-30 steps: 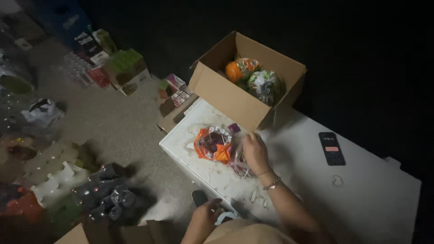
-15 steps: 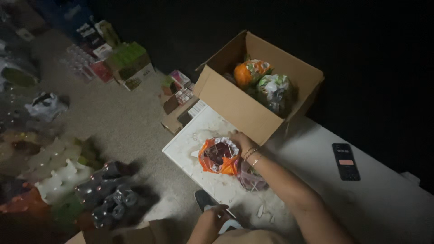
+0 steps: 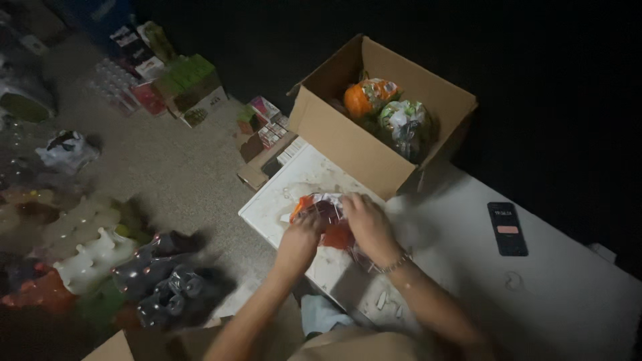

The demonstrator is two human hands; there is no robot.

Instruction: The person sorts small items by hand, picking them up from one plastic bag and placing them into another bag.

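Note:
A clear plastic bag of orange and dark red items [image 3: 324,217] lies on the white table [image 3: 568,301] near its left end. My left hand [image 3: 299,242] grips the bag's near left side. On its right side my right hand [image 3: 366,224], with a bracelet at the wrist, closes over the top. Just behind the bag stands an open cardboard box [image 3: 348,144] holding an orange bagged bundle [image 3: 368,95] and a green and white bagged bundle [image 3: 403,124].
A dark phone [image 3: 507,228] lies on the table to the right. On the floor at left are packs of dark bottles [image 3: 160,277], pale bottles [image 3: 93,247], small boxes [image 3: 190,87] and a white bag [image 3: 67,150]. Another cardboard box edge [image 3: 120,347] is at the bottom.
My left hand rose from below the table edge onto the bag. My right hand stayed on the bag, which shifted slightly left. The camera view swung a little.

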